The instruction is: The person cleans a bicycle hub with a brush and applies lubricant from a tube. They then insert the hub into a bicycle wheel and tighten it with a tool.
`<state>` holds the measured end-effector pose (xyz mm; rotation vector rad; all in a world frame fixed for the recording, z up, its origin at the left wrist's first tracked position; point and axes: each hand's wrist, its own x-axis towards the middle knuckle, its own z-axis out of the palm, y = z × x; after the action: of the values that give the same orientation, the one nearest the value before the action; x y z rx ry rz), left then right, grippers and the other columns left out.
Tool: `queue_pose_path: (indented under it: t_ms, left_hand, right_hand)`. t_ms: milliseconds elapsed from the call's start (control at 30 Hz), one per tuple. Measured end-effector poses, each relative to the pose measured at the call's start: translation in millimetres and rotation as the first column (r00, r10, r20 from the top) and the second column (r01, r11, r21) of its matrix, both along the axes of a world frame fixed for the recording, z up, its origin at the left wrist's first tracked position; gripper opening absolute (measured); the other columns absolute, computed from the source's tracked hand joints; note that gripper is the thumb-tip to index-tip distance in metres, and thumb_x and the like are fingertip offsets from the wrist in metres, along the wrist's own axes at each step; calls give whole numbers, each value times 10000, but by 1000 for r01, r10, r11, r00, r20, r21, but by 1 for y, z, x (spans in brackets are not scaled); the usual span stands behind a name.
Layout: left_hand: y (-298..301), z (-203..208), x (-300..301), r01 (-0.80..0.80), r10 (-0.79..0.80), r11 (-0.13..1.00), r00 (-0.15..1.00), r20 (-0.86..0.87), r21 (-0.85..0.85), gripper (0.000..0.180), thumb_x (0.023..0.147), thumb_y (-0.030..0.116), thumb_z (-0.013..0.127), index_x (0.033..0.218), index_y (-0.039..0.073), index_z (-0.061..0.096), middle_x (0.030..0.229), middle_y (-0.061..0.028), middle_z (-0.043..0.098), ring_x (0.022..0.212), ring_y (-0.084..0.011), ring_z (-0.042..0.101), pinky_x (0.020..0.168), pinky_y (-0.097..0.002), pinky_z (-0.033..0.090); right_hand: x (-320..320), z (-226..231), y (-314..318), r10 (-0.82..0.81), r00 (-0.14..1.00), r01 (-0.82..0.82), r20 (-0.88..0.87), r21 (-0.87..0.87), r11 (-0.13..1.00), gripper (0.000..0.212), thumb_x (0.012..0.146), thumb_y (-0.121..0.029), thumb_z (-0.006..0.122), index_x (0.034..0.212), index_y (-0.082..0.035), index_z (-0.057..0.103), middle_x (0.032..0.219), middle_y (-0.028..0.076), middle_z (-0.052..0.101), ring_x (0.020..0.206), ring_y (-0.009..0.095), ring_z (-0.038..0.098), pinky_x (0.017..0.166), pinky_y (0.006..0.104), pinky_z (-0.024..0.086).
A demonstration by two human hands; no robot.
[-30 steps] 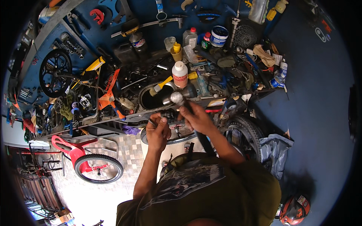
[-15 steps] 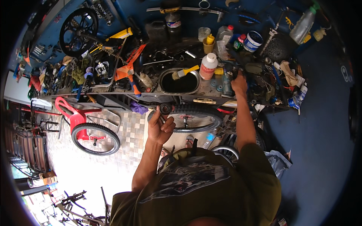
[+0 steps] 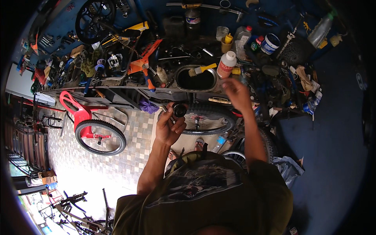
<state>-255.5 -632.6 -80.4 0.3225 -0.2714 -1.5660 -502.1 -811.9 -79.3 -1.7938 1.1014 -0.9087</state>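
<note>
Our left hand grips the black round part; well right of it, our right hand half-curls, whether holding anything unclear.

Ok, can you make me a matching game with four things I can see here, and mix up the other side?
Things:
1. Black ring-shaped part
2. Paintbrush
3. Plastic chair
4. Crumpled bundle below the workbench edge

Places and colours:
A. Red
B. At the oval basin
C. Purple
D. Held in the left hand

Right pairs: 1-D, 2-B, 3-A, 4-C
</note>
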Motion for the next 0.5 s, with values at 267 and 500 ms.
queue_pose_path:
  t_ms: [267, 500]
  left_hand:
    - [22, 22, 26, -18, 23, 999, 985, 169, -29, 151, 1028, 222, 544, 1154, 143, 567, 1175, -107, 635, 481, -41, 381, 462, -196, 373]
    - [36, 29, 36, -287, 266, 953, 946, 183, 97, 173, 1033, 259, 583, 1142, 129, 552, 1061, -18, 637, 732, -110, 513, 692, -294, 462]
  right_hand:
    - [69, 59, 109, 243, 963, -233, 117, -92, 968, 155, 931, -90, 677, 1078, -55, 710, 917, 43, 693, 716, 77, 588, 620, 246, 469]
    - [117, 42, 162, 310, 939, -329, 151, 121, 936, 180, 917, -85, 700, 1091, -46, 671, 905, 29, 704, 707, 80, 608, 620, 256, 483]
